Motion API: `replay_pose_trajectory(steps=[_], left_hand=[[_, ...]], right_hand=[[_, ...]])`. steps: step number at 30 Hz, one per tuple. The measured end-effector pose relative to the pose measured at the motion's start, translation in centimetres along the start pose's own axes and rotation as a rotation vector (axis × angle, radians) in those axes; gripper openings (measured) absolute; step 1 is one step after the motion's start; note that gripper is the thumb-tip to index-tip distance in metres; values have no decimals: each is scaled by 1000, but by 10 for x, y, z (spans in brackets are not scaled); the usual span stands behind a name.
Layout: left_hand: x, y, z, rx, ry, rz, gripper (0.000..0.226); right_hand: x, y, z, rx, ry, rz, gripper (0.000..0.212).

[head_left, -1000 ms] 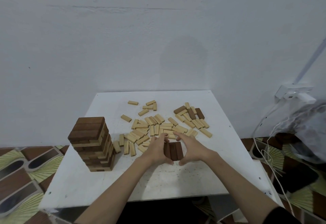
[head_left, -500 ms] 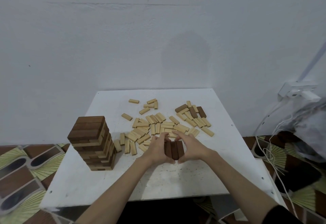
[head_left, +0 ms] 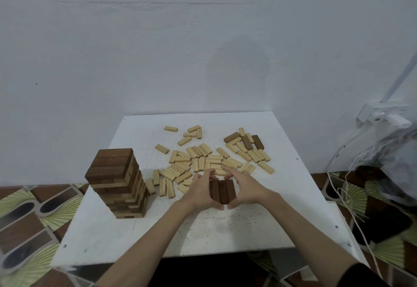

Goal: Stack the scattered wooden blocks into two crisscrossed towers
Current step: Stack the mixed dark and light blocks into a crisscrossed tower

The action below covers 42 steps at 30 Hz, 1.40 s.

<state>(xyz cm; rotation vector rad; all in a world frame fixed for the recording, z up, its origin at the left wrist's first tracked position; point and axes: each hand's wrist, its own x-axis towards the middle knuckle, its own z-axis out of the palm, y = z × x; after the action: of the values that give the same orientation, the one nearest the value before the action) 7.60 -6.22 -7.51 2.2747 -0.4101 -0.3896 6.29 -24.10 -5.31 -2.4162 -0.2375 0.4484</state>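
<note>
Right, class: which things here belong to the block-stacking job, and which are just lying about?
Job: finished tower; three dark blocks between left hand and right hand; scattered blocks.
Lying about: wall socket; white cables.

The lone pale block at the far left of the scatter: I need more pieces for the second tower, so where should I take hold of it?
Judging by its pose, pinch the lone pale block across its two long sides, coming straight down from above. It lies flat on the white table, apart from its neighbours, so both sides look free.

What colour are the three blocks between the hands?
Dark brown three blocks, seen in the head view.
</note>
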Motion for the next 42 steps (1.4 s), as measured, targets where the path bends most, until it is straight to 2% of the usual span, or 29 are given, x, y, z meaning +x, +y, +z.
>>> replay_pose_trajectory(steps=[28,34,42], left_hand=[[-2,13,-5,3,20,17,105],[-5,39,-28,19,64,107,108],[-22,77,-84,4,88,175,99]], right_hand=[[-4,-3,-4,31,27,-23,108],[-14,-20,-34,-2,97,-94,112],[-31,-74,-74,-84,186,-190,109]])
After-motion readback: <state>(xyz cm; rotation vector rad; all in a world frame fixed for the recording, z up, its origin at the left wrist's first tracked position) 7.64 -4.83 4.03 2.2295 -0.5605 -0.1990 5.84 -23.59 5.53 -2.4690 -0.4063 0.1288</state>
